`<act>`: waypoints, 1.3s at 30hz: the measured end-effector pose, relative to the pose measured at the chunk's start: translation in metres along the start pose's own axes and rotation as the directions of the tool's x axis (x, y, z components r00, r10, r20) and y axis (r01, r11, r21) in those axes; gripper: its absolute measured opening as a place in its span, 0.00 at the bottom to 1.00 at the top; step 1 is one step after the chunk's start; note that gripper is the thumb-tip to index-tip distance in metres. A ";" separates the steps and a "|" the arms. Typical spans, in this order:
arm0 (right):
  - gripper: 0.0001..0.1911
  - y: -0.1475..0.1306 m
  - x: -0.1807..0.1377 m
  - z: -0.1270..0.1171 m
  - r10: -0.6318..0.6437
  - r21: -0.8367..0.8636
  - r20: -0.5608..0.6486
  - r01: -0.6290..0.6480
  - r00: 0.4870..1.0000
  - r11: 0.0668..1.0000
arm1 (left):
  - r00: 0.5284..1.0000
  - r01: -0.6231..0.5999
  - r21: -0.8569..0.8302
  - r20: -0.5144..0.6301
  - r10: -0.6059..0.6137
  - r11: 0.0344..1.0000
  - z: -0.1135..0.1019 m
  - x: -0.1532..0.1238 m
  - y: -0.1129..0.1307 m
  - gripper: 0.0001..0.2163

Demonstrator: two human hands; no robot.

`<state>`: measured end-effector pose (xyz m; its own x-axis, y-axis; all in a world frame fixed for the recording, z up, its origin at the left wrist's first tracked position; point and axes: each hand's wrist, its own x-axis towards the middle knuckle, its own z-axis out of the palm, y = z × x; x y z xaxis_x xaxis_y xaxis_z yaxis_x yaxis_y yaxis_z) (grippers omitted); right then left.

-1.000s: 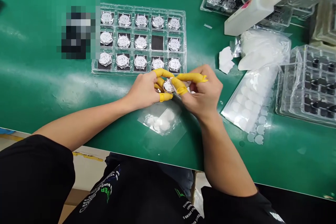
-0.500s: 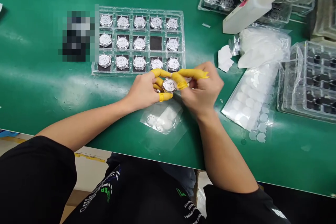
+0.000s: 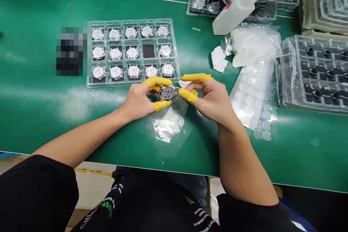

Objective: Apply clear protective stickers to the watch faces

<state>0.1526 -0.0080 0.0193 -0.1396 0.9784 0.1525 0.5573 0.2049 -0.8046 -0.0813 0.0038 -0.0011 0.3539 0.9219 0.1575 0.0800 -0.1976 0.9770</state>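
My left hand [image 3: 145, 96], with yellow finger cots, is closed round the rim of a silver watch head [image 3: 167, 93]. Its case back, printed with a CE mark, faces up. Just right of it is my right hand [image 3: 208, 96], also in yellow finger cots. Thumb and forefinger are slightly apart there, and a white scrap like cloth or paper [image 3: 185, 84] shows between the fingers, held further in. Behind both hands lies a clear compartment tray [image 3: 133, 84] of watch heads, back up on black pads; one middle-row compartment shows only its black pad [image 3: 148, 51].
Under my hands lies a clear film [image 3: 168, 127]. To the right are a torn white piece [image 3: 219, 59], sheets of round clear stickers [image 3: 251, 94], a plastic bag [image 3: 257, 45] and a white bottle [image 3: 233, 12]. Stacked trays [image 3: 312, 105] stand far right; a blurred dark patch [image 3: 70, 52] is left.
My right hand has drawn back to the right, off the watch head, and its fingers have parted a little. The left hand keeps its hold. The whole view has shifted slightly.
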 end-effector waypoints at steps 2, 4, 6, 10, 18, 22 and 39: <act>0.04 0.000 0.001 -0.003 0.001 -0.013 0.024 -0.001 1.000 1.000 | 0.999 0.039 -0.037 0.004 -0.039 0.999 0.000 0.000 0.001 0.24; 0.06 -0.001 0.001 -0.006 -0.003 -0.030 0.016 0.004 1.000 1.000 | 0.998 0.068 -0.072 0.007 -0.067 0.995 0.000 0.000 0.001 0.24; 0.11 -0.001 0.001 -0.010 -0.013 -0.038 -0.010 0.013 1.000 0.999 | 0.997 0.078 -0.085 0.010 -0.077 0.993 0.001 0.000 0.001 0.25; 0.13 0.000 0.000 -0.013 -0.014 -0.044 -0.014 0.014 1.000 0.999 | 0.997 0.072 -0.062 0.018 -0.071 0.996 0.001 -0.001 0.000 0.23; 0.04 0.001 -0.001 -0.009 -0.086 -0.100 0.014 0.086 0.996 0.991 | 0.980 0.199 -0.162 0.065 -0.190 0.967 0.002 0.001 0.003 0.26; 0.02 -0.001 0.001 -0.013 -0.252 -0.189 0.031 0.253 0.967 0.949 | 0.952 0.304 -0.162 0.095 -0.292 0.939 -0.001 0.006 0.006 0.27; 0.13 -0.026 -0.014 0.045 0.329 0.532 -0.101 -0.229 0.939 0.815 | 0.940 0.338 -0.161 0.115 -0.323 0.927 -0.002 0.003 0.004 0.26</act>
<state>0.1029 -0.0278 0.0122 0.1354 0.9887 -0.0637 0.0510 -0.0712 -0.9962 -0.0819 0.0069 0.0032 0.4139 0.8916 -0.1837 0.0442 0.1818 0.9823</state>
